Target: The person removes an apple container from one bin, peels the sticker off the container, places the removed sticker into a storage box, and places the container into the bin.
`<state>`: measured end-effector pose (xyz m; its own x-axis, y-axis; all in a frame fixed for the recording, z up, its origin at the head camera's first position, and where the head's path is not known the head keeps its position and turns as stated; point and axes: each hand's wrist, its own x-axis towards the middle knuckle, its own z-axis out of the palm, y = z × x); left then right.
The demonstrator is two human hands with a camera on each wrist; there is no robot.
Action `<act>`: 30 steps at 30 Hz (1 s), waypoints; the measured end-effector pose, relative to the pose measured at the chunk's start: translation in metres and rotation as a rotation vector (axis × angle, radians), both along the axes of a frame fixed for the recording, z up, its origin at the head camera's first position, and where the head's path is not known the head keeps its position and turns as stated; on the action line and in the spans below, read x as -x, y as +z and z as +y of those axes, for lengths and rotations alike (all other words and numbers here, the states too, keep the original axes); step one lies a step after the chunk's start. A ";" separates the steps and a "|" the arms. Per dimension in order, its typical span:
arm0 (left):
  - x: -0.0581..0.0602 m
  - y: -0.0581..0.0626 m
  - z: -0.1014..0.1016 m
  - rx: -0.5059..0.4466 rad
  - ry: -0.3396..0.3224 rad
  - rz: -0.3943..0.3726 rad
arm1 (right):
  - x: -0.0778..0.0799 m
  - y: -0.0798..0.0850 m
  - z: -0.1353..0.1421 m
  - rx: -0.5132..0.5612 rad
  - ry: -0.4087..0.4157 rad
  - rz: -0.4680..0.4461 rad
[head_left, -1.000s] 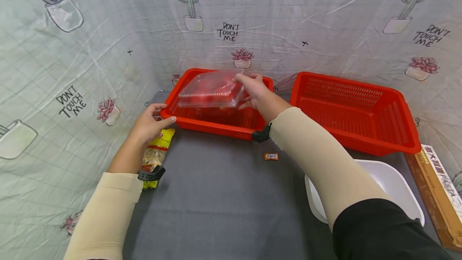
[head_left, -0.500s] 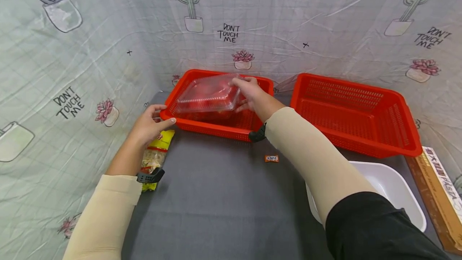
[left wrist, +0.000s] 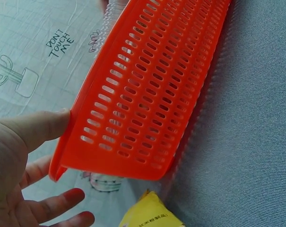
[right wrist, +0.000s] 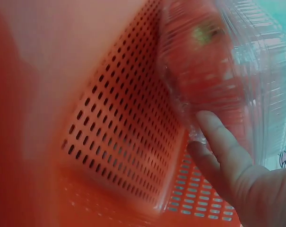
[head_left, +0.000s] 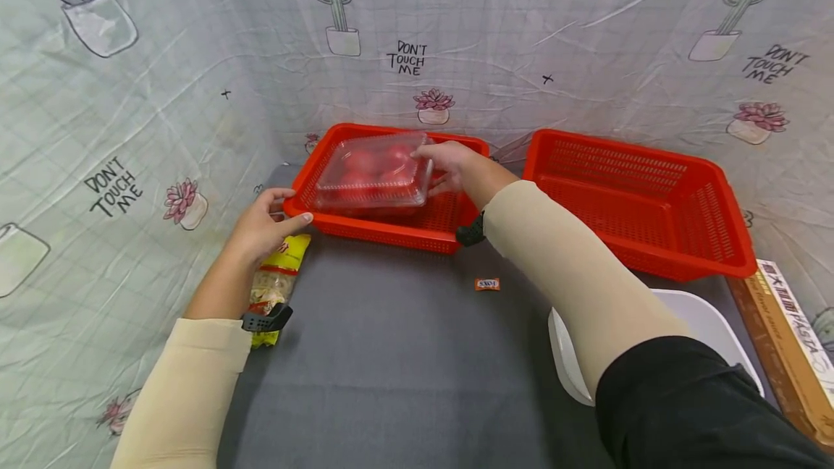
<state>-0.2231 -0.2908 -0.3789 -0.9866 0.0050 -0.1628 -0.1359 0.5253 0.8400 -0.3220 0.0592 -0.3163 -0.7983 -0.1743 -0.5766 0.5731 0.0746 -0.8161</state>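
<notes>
My right hand [head_left: 452, 161] holds the right end of a clear plastic clamshell box [head_left: 374, 194], thumb on top and fingers down its side. Several round red fruits show inside; one in the right wrist view has a green spot, like a tomato [right wrist: 199, 71]. The box lies within the left red plastic basket [head_left: 384, 235], slightly tilted. At that basket's near left corner, my left hand [head_left: 260, 223] pinches the rim between thumb and index finger. In the left wrist view its other fingers [left wrist: 62, 203] spread free below the rim.
A second red basket [head_left: 651, 259] stands to the right, with a white basin [head_left: 710, 317] in front, partly behind my right arm. A pasta box [head_left: 782, 346] lies at the right edge. A yellow food packet [head_left: 276, 284] lies under my left wrist; a small orange-wrapped candy [head_left: 487, 284] is mid-table.
The plastic box has come down lower into the left basket and lies flatter, its red contents showing more clearly through the lid. My left hand keeps its place on the rim.
</notes>
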 end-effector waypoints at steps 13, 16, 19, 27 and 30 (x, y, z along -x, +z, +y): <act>-0.002 -0.001 -0.001 0.017 -0.011 0.003 | -0.003 -0.015 0.007 0.015 0.029 -0.010; -0.003 -0.001 -0.002 0.022 -0.018 0.004 | -0.003 -0.017 0.007 0.013 0.031 -0.011; -0.004 -0.001 -0.002 0.026 -0.020 0.007 | -0.004 -0.017 0.009 -0.024 0.049 -0.013; -0.005 -0.002 -0.002 0.039 -0.015 0.001 | -0.008 -0.007 0.010 -0.207 0.144 -0.050; -0.005 -0.002 -0.002 0.038 -0.013 -0.001 | -0.009 0.001 0.010 -0.247 0.155 -0.039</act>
